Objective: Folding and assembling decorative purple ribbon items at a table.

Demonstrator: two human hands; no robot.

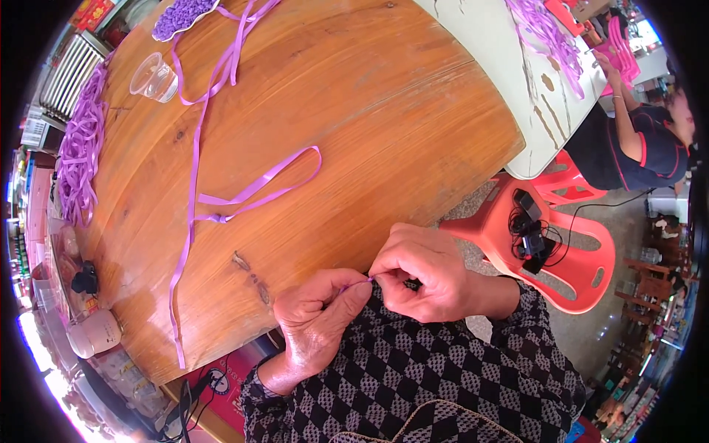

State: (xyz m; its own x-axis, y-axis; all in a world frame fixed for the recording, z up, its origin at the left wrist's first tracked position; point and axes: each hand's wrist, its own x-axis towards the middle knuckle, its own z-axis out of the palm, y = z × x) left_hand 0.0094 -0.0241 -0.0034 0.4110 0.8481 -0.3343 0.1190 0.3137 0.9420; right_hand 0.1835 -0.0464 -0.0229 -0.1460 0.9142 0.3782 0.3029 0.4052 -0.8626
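Just past the table's near edge, my left hand [323, 314] and my right hand [422, 273] meet fingertip to fingertip in front of the checked garment. Both are closed in a pinch on a small purple piece [371, 280]; most of it is hidden by the fingers, so its kind does not show. On the wooden table [369, 162], a long flat purple ribbon [196, 170] runs from the far side toward the near left edge. A looped purple ribbon [258, 184] with a knot at one end lies beside and against it.
A clear plastic cup [156, 80] and a dish of small purple pieces [185, 16] stand far left. Purple ribbons [80, 148] hang in a bundle along the left edge. At right are a red plastic stool [550, 244] holding black devices, a white table [517, 81], and another person [635, 140].
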